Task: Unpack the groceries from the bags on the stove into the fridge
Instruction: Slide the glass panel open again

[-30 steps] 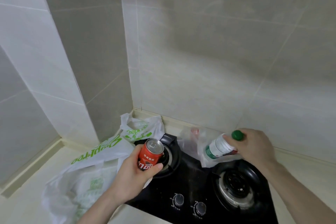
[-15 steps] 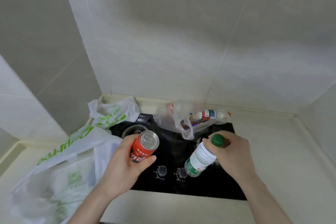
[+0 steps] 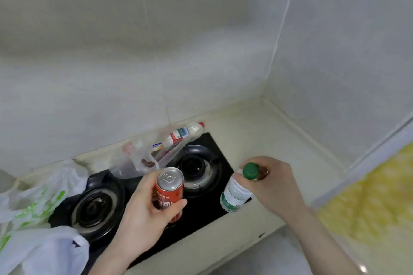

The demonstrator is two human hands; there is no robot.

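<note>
The left hand [image 3: 143, 214] held a red can [image 3: 169, 192] tight, up above the black stove [image 3: 201, 207]. The right hand [image 3: 273, 187] gripped a bottle [image 3: 234, 194] by its green cap. Behind both hands lay a clear bag [image 3: 138, 161]. A white bag [image 3: 38, 203] sat beside the left hand.

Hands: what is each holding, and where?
Left hand grips the can round its side; right hand holds the bottle by its neck.
</note>
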